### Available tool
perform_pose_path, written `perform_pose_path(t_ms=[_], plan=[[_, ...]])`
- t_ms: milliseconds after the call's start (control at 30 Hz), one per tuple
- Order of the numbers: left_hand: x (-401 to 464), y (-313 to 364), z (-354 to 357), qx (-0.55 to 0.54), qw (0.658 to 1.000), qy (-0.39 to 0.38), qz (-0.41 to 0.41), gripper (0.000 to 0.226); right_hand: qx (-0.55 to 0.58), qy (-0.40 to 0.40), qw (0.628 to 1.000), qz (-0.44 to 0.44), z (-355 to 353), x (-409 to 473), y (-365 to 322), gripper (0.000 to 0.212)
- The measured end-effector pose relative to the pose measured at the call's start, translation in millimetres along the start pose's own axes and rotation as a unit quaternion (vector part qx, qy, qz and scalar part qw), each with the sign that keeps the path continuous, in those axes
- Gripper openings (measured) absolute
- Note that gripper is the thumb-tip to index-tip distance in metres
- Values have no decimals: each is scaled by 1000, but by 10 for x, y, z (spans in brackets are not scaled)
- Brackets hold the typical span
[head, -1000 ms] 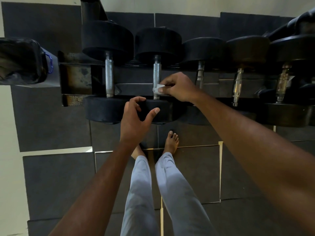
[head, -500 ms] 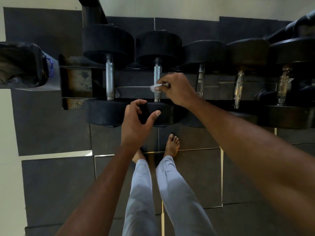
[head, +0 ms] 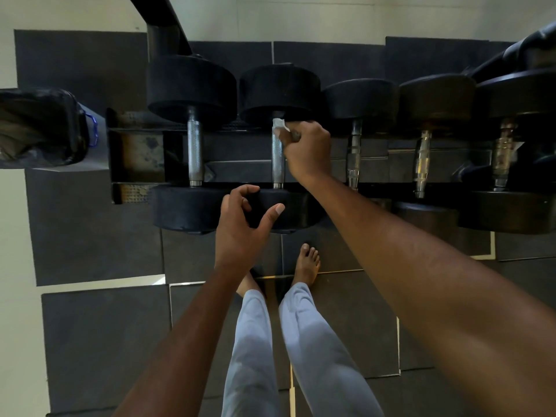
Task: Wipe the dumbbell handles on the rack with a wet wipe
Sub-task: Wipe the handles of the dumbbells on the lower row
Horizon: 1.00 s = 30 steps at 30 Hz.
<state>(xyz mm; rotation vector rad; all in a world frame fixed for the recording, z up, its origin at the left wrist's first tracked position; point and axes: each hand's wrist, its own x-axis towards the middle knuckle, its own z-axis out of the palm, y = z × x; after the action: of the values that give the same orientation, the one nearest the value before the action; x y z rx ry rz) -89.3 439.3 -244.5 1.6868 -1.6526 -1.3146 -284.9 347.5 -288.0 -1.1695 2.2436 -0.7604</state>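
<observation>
Knurled silver steel dumbbell handle (head: 277, 158), second from the left end of the dark metal rack (head: 135, 152), long axis running straight away from the person, far black rubber weight (head: 279, 91) up top, near black rubber weight (head: 288, 210) closest to the body. Small white wet wipe (head: 279, 125) sits at the far end of that handle, right under the far weight, touching the steel. Right hand (head: 307, 149) lies just right of the handle, fingers curled and pinching the wipe against the bar, knuckles up; the forearm reaches in diagonally from lower right, crossing above the near weight. So the uncovered length of handle lies toward the person from the hand; judgement: next stroke is a pull back along the axis toward the near weight, right hand does it.

Left hand (head: 243, 224) hovers in front of the near weight, thumb out, fingers loosely curled, holding nothing; cannot tell whether the fingertips touch the rubber. Nearer the body, not on the handle.

Outward: leftmost knurled steel handle (head: 195, 149) just beside; three more handles to the right, one brassy (head: 422, 162). Dark floor tiles (head: 99, 341) below, bare feet, grey trousers (head: 255, 356). Black padded object (head: 39, 127) at left.
</observation>
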Motion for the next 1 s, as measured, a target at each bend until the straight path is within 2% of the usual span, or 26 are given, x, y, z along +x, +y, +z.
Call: perform_pose_path(t_ms=[167, 333, 400, 500, 533, 600, 700, 800, 1000], plan=[[6, 8, 6, 2, 1000, 0, -2, 54, 35, 31, 997, 59, 5, 25, -93, 25], [8, 8, 1, 7, 1000, 4, 4, 54, 128, 30, 976, 175, 52, 91, -113, 22], [6, 11, 0, 8, 1000, 4, 4, 53, 189, 28, 946, 262, 88, 104, -72, 22], [4, 9, -5, 5, 1000, 4, 3, 53, 344, -8, 854, 390, 81, 97, -69, 20], [4, 4, -5, 4, 1000, 5, 4, 53, 380, -22, 832, 403, 65, 109, -59, 20], [7, 1, 2, 3, 1000, 7, 9, 53, 416, -49, 816, 399, -14, 120, -87, 19], [9, -5, 2, 5, 1000, 7, 9, 53, 425, -52, 816, 388, -93, 144, -124, 21], [14, -11, 0, 3, 1000, 2, 10, 53, 382, -63, 836, 388, -96, 186, -106, 27], [16, -20, -10, 8, 1000, -3, 12, 54, 215, -205, 878, 375, -275, 53, 76, 36]])
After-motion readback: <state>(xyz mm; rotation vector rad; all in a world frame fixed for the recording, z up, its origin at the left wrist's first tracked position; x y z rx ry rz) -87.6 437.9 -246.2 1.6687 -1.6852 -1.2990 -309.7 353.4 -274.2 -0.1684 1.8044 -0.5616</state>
